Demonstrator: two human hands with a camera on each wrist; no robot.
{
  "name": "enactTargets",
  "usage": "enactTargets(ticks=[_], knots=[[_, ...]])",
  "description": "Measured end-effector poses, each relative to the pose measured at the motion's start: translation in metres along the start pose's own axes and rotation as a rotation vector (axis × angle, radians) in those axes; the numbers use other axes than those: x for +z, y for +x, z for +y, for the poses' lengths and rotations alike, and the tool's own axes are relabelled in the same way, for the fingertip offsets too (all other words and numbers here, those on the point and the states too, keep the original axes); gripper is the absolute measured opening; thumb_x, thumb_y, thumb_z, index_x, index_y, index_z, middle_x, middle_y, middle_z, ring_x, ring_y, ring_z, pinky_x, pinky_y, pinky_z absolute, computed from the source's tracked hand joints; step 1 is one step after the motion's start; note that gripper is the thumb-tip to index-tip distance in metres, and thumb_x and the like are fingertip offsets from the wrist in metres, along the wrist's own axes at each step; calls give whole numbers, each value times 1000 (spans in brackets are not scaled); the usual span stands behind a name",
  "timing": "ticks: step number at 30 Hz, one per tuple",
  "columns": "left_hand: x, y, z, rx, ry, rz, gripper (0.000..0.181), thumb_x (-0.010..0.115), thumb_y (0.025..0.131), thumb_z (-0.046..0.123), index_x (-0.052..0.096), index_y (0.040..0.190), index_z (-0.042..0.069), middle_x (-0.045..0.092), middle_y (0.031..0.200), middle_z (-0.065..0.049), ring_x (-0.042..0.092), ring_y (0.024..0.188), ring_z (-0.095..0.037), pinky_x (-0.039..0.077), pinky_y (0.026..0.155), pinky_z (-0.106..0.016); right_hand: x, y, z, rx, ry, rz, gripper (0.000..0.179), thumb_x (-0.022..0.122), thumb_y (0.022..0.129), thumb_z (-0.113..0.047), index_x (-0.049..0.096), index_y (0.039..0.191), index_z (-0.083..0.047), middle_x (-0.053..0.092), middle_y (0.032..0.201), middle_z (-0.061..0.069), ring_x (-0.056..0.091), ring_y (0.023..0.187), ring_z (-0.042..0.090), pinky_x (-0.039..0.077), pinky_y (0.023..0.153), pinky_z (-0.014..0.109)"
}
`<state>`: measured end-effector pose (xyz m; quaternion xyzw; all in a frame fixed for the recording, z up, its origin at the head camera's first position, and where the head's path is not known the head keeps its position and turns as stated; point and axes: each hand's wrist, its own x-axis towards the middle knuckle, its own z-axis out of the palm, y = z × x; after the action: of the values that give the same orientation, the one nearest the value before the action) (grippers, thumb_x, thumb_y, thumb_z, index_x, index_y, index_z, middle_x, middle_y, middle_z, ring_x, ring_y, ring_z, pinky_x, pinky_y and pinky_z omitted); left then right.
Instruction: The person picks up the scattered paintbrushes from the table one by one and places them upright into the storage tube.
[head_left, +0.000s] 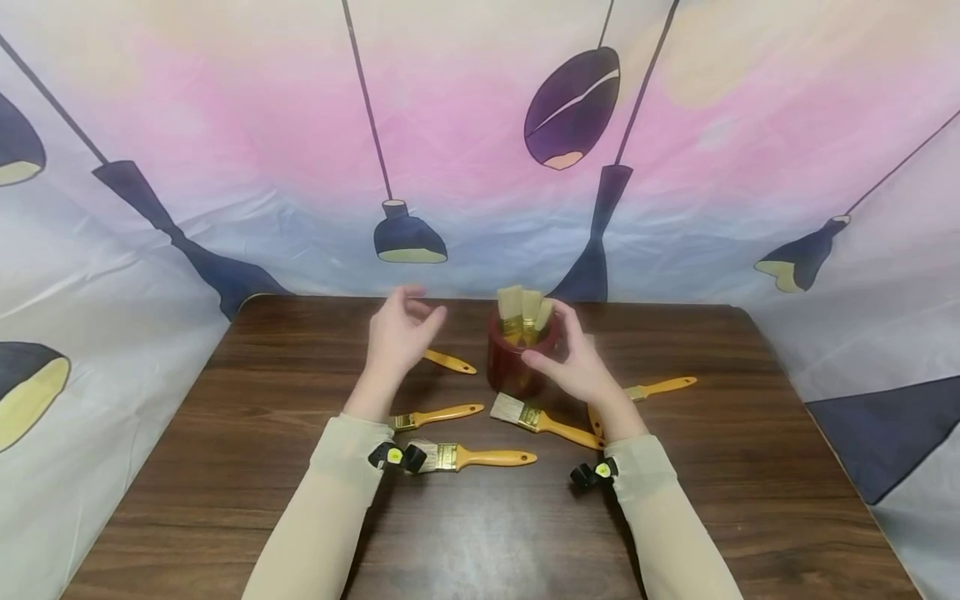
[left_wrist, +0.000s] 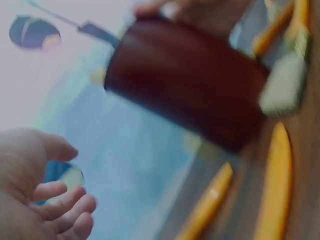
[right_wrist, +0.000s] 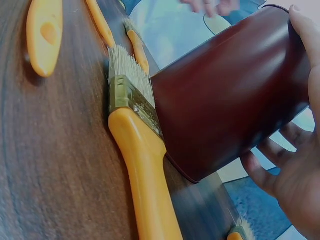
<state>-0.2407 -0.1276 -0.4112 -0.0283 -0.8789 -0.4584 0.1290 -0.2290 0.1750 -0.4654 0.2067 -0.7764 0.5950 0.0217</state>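
My right hand (head_left: 576,360) holds a dark red cylindrical cup (head_left: 512,367), its thumb across the near side and its fingers round the right side. The cup (right_wrist: 230,95) stands upright on the table, and several paintbrushes (head_left: 531,310) stick out of it, bristles up. Left of the cup, my left hand (head_left: 400,333) is raised and apart from it. In the left wrist view the left hand (left_wrist: 45,190) has loosely bent fingers with nothing in them. A paintbrush (head_left: 551,423) with a yellow handle lies right in front of the cup, bristles toward it.
Nearer me lie two more paintbrushes, a wide brush (head_left: 487,457) and a narrower brush (head_left: 442,415). Another yellow handle (head_left: 452,362) shows beside the left hand. To the right, a brush (head_left: 663,387) lies partly behind the right wrist. A printed cloth (head_left: 480,150) hangs behind the wooden table (head_left: 247,467).
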Motion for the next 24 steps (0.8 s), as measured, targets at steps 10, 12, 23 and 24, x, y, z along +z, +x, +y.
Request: enactTargets(ticks=[10,12,23,24], knots=[[6,-9,-48,-205,189,-6,69,81,97,41,47,141,-1,71,106,-23,69,96,-44,53,87,-59,1,1,2,-12,-2,-2,90,83,95,-3,29,165,-14,52,148,19,60,117,34,54,100,55],[8,-10,-51,-244,218,-26,76,82,95,46,43,140,-1,68,107,-24,68,95,-46,53,86,-59,0,1,1,-5,-10,-3,90,83,95,-5,29,165,-15,52,149,18,60,118,33,54,101,53],[13,-10,-54,-322,301,-142,94,88,90,47,37,147,-8,62,122,-29,64,108,-49,54,94,-60,0,0,-1,7,-8,-2,91,84,95,-5,28,166,-15,51,148,19,59,118,35,53,102,60],[12,-9,-55,-320,303,-151,94,89,89,45,37,146,-8,62,122,-29,64,108,-49,53,95,-60,0,0,-1,7,-8,-1,91,84,95,-5,28,166,-16,51,149,19,59,118,35,52,103,62]])
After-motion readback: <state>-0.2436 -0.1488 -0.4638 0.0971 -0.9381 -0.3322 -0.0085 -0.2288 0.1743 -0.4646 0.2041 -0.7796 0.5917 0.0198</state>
